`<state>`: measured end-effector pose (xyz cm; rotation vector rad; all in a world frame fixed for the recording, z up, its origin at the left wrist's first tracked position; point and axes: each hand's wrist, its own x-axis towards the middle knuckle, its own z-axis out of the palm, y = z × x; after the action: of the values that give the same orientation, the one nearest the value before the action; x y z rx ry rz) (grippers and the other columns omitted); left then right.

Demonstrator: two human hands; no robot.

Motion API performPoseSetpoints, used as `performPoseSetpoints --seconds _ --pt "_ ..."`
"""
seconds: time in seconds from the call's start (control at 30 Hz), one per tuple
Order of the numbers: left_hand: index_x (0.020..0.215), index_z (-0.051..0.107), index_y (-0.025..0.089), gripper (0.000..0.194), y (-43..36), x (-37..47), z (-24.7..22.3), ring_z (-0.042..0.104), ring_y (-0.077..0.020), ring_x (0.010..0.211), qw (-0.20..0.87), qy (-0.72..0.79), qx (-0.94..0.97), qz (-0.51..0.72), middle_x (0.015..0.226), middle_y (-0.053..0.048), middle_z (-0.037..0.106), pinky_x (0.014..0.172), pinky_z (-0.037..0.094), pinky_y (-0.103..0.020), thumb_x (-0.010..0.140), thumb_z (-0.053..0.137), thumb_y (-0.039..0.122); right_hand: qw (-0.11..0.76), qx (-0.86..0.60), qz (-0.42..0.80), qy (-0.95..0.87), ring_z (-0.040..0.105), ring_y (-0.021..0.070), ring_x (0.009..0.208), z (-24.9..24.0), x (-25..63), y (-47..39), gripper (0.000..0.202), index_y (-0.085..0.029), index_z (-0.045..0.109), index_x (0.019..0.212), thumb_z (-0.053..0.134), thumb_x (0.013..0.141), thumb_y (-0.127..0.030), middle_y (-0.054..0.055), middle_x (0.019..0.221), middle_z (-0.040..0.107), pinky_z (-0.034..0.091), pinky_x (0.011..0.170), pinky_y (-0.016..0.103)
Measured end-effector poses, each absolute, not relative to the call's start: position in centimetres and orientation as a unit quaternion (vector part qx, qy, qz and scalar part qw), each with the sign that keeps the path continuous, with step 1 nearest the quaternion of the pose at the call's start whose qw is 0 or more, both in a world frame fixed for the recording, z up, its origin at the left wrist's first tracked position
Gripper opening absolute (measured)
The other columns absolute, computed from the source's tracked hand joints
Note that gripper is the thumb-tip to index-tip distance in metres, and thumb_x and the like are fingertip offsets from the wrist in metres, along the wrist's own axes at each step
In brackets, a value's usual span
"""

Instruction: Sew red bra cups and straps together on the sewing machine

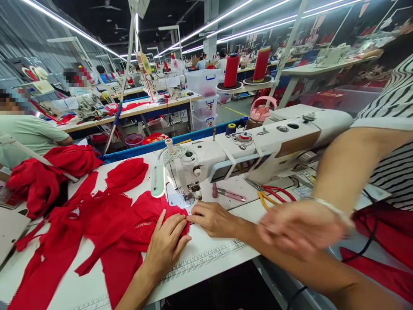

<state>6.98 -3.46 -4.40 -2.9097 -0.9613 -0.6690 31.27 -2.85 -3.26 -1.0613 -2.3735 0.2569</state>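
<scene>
Red fabric (109, 219) lies spread over the white sewing table, its near end beside the needle area of a white sewing machine (219, 150). My left hand (166, 241) rests flat on that end, fingers stretched out and thumb apart. Just right of it, my right hand (214, 219) has its fingers bent together at the fabric's edge, close below the presser foot (190, 198). What exactly sits between those fingertips is partly hidden. Behind my right hand lie pink-handled thread snips (230, 195) and scissors (269, 189) with red and yellow handles.
Another person's blurred hand (300, 224) reaches over my right forearm from a striped sleeve (387, 99). A ruler strip (206, 257) runs along the table's front. More red cloth (54, 172) is heaped at left. Red thread cones (231, 71) stand behind the machine.
</scene>
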Motion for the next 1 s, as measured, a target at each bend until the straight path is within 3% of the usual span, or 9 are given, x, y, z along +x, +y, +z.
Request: performPoseSetpoints --seconds 0.17,0.33,0.53,0.67,0.77,0.83,0.9,1.0 --pt "0.128 0.055 0.017 0.031 -3.4 6.7 -4.1 0.059 -0.0233 0.119 -0.016 -0.313 -0.925 -0.216 0.126 -0.011 0.066 0.115 0.035 -0.057 0.100 0.044 0.027 0.234 -0.328 -0.035 -0.915 0.053 0.0179 0.082 -4.8 30.0 -2.7 0.028 -0.019 0.066 0.106 0.044 0.093 -0.009 0.006 0.091 0.062 0.040 0.065 0.027" --pt "0.129 0.057 0.015 0.037 -3.7 6.6 -3.7 0.056 -0.0289 0.121 0.012 -0.321 -0.932 -0.170 0.128 -0.012 0.066 0.114 0.031 -0.064 0.099 0.049 0.035 0.254 -0.338 -0.022 -0.906 0.053 0.0178 0.082 -4.7 30.6 -2.6 0.027 -0.018 0.067 0.102 0.045 0.091 -0.008 0.006 0.092 0.063 0.039 0.064 0.028" --pt "0.130 0.056 0.014 0.039 -3.7 6.6 -3.4 0.056 -0.0269 0.121 0.005 -0.324 -0.934 -0.153 0.131 -0.012 0.064 0.116 0.030 -0.059 0.101 0.045 0.037 0.257 -0.319 -0.026 -0.912 0.050 0.0170 0.079 -4.9 30.4 -2.6 0.029 -0.020 0.066 0.107 0.049 0.089 -0.006 0.005 0.088 0.060 0.036 0.065 0.028" --pt "0.131 0.057 0.015 0.041 -3.1 6.3 -3.3 0.052 -0.0264 0.126 0.035 -0.303 -0.938 -0.164 0.133 -0.009 0.064 0.122 0.016 -0.055 0.100 0.047 0.041 0.258 -0.313 -0.069 -0.911 0.047 0.0161 0.075 -5.0 30.3 -2.7 0.024 -0.019 0.065 0.102 0.052 0.086 -0.005 0.004 0.084 0.058 0.032 0.065 0.029" --pt "0.132 0.056 0.015 0.043 -2.6 5.9 -3.3 0.052 -0.0257 0.126 0.025 -0.286 -0.947 -0.147 0.133 -0.007 0.065 0.123 0.005 -0.055 0.099 0.049 0.043 0.267 -0.303 -0.081 -0.911 0.046 0.0158 0.074 -4.8 30.1 -2.9 0.030 -0.019 0.063 0.110 0.053 0.086 -0.004 0.003 0.083 0.057 0.031 0.065 0.029" --pt "0.135 0.053 0.017 0.044 -2.4 5.6 -3.1 0.054 -0.0256 0.125 -0.014 -0.292 -0.947 -0.132 0.134 -0.007 0.064 0.122 0.009 -0.059 0.100 0.046 0.043 0.266 -0.289 -0.078 -0.916 0.046 0.0160 0.074 -4.7 30.0 -3.1 0.033 -0.019 0.061 0.116 0.054 0.086 -0.007 0.004 0.085 0.058 0.031 0.066 0.030" --pt "0.134 0.053 0.020 0.041 -2.1 5.5 -2.5 0.055 -0.0254 0.123 -0.072 -0.310 -0.940 -0.122 0.134 -0.006 0.064 0.118 0.022 -0.060 0.102 0.041 0.042 0.250 -0.279 -0.072 -0.924 0.045 0.0164 0.074 -4.5 29.8 -3.3 0.032 -0.018 0.061 0.116 0.056 0.086 -0.009 0.004 0.085 0.057 0.031 0.066 0.030" --pt "0.123 0.060 0.024 0.036 -1.2 6.0 -1.2 0.060 -0.0213 0.115 -0.161 -0.360 -0.909 -0.137 0.124 -0.003 0.068 0.105 0.042 -0.047 0.104 0.033 0.037 0.229 -0.284 -0.057 -0.929 0.043 0.0169 0.074 -4.4 29.7 -3.4 0.029 -0.018 0.062 0.113 0.056 0.085 -0.011 0.004 0.084 0.056 0.030 0.066 0.031"
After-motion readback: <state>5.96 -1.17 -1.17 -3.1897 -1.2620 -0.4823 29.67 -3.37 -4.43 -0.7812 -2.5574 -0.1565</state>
